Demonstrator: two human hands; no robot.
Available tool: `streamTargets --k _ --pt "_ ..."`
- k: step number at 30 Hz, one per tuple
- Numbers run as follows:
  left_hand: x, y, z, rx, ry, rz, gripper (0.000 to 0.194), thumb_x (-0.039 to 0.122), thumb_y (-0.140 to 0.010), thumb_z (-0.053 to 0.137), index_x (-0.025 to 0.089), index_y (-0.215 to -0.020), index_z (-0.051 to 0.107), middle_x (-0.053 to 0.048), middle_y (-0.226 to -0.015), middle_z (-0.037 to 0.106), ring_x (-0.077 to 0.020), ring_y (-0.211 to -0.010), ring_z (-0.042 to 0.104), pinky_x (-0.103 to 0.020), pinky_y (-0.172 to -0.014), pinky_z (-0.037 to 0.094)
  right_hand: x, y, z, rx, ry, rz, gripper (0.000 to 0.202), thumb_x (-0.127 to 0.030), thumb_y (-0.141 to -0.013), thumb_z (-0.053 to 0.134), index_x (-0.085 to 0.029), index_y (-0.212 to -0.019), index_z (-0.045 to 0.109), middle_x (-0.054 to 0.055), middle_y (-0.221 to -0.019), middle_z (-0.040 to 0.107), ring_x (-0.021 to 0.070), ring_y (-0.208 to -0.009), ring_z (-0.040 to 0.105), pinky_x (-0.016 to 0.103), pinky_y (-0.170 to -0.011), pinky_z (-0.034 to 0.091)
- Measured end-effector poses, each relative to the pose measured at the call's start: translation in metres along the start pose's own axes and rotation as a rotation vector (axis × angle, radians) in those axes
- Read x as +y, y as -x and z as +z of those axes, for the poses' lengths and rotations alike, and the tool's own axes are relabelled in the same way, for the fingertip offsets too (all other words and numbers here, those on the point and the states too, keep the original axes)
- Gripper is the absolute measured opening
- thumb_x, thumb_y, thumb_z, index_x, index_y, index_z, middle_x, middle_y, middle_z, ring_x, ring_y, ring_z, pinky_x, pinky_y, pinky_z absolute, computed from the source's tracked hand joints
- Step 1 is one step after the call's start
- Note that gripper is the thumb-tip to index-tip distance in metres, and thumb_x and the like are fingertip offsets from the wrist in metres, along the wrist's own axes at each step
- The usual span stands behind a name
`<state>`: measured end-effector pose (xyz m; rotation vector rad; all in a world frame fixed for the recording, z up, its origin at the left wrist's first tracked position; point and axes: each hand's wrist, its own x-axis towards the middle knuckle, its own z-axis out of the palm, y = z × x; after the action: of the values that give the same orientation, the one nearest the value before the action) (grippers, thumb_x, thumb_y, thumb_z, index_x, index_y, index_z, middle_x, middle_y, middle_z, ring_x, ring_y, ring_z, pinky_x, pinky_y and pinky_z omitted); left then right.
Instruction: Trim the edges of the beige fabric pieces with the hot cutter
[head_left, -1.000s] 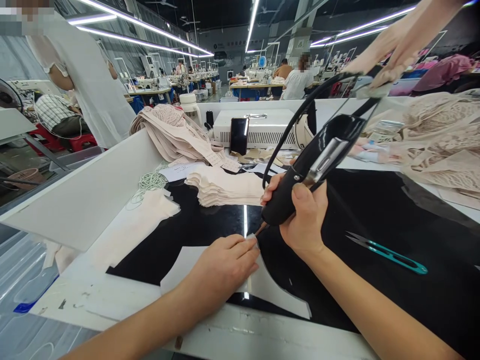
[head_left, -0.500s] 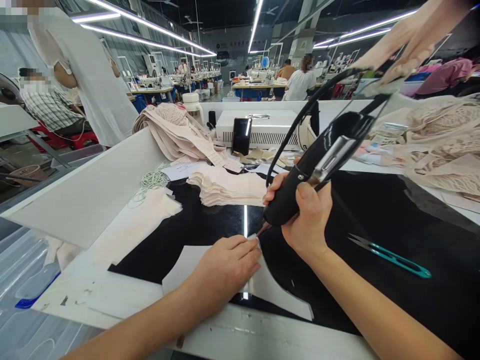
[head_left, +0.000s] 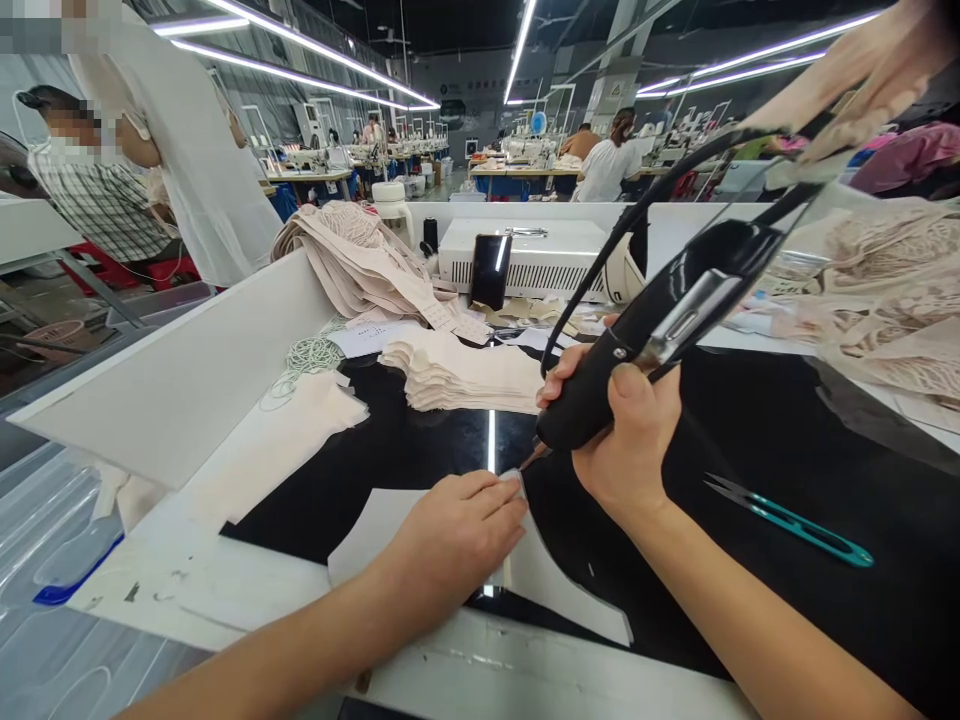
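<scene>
1. Barely made out, the thin tip [head_left: 535,458] of the black tool [head_left: 671,298]; whether the white piece [head_left: 562,585] is touched by it cannot be told.
2. Much of the white piece is covered by the left hand [head_left: 465,525], fingers laid together on it; whether anything is pinched beneath cannot be told.
3. The tool's lower body is gripped, and partly hidden, by the right hand [head_left: 626,450], fingers closed round it.
4. Upper right, blurred arm-like shapes [head_left: 855,80] are cut off by the view's edge.
5. The tool is held above the black sheet [head_left: 300,500] on the bench [head_left: 525,655], nose aimed down and leftward near the left fingertips, long axis slanted, rear end raised rightward.
</scene>
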<state>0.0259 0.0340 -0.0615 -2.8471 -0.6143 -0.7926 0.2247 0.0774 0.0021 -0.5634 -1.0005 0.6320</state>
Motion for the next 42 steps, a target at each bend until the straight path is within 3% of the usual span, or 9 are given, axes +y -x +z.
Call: streamTargets --k 8,15,22,28,33,37,42 --pt "0.001 -0.002 0.0 0.016 -0.002 0.001 0.03 0.02 -0.133 0.054 0.011 -0.129 0.083 -0.014 -0.134 0.093 -0.0238 -0.116 0.09 -0.037 -0.096 0.076 0.002 0.002 -0.001 0.028 0.008 0.019 0.058 -0.068 -0.085 0.105 -0.032 -0.108 0.067 -0.007 -0.081 0.075 0.0146 -0.059 0.066 0.026 -0.053 0.058" --pt "0.001 0.001 0.004 0.037 0.001 -0.01 0.034 0.022 -0.135 0.05 0.01 -0.133 0.082 -0.012 -0.137 0.093 -0.0249 -0.117 0.089 -0.041 -0.09 0.077 0.004 0.003 -0.003 -0.003 0.034 -0.008 0.053 -0.065 -0.091 0.104 -0.032 -0.11 0.066 -0.007 -0.083 0.077 0.0149 -0.059 0.067 0.029 -0.056 0.06" --pt "0.001 0.001 0.004 -0.006 -0.013 -0.015 0.031 0.023 -0.134 0.054 0.012 -0.135 0.082 -0.013 -0.14 0.092 -0.0249 -0.12 0.089 -0.04 -0.09 0.076 0.004 0.003 0.001 0.024 0.004 0.009 0.055 -0.066 -0.089 0.104 -0.032 -0.111 0.066 -0.007 -0.082 0.075 0.0148 -0.06 0.067 0.026 -0.052 0.057" --pt "0.001 0.002 0.006 0.026 -0.016 -0.015 0.031 0.025 -0.134 0.054 0.011 -0.135 0.082 -0.012 -0.139 0.093 -0.0253 -0.118 0.088 -0.041 -0.09 0.075 0.009 0.004 0.0 0.004 0.01 0.006 0.056 -0.068 -0.091 0.103 -0.033 -0.111 0.065 -0.009 -0.082 0.075 0.0165 -0.059 0.07 0.034 -0.06 0.066" --pt "0.001 0.002 0.005 0.05 -0.019 -0.014 0.032 0.023 -0.135 0.052 0.011 -0.134 0.081 -0.009 -0.136 0.093 -0.0242 -0.117 0.088 -0.04 -0.088 0.074 0.006 0.005 0.003 -0.002 0.005 0.01 0.055 -0.067 -0.092 0.103 -0.032 -0.111 0.065 -0.008 -0.084 0.075 0.0144 -0.06 0.067 0.028 -0.057 0.062" --pt "0.0 0.003 0.006 0.012 -0.036 -0.005 0.032 0.024 -0.135 0.052 0.012 -0.135 0.081 -0.01 -0.137 0.093 -0.023 -0.117 0.087 -0.039 -0.09 0.074 0.004 0.007 0.007 -0.025 -0.01 0.027 0.055 -0.068 -0.091 0.102 -0.032 -0.11 0.066 -0.007 -0.085 0.075 0.0139 -0.063 0.067 0.026 -0.058 0.061" --pt "-0.002 0.006 0.009 -0.063 -0.058 -0.011 0.024 0.027 -0.134 0.06 0.016 -0.14 0.08 -0.011 -0.144 0.091 -0.0234 -0.125 0.087 -0.039 -0.093 0.074 0.01 0.011 0.008 -0.04 -0.014 0.028 0.046 -0.062 -0.097 0.098 -0.033 -0.112 0.066 -0.008 -0.086 0.075 0.0148 -0.062 0.068 0.034 -0.064 0.069"
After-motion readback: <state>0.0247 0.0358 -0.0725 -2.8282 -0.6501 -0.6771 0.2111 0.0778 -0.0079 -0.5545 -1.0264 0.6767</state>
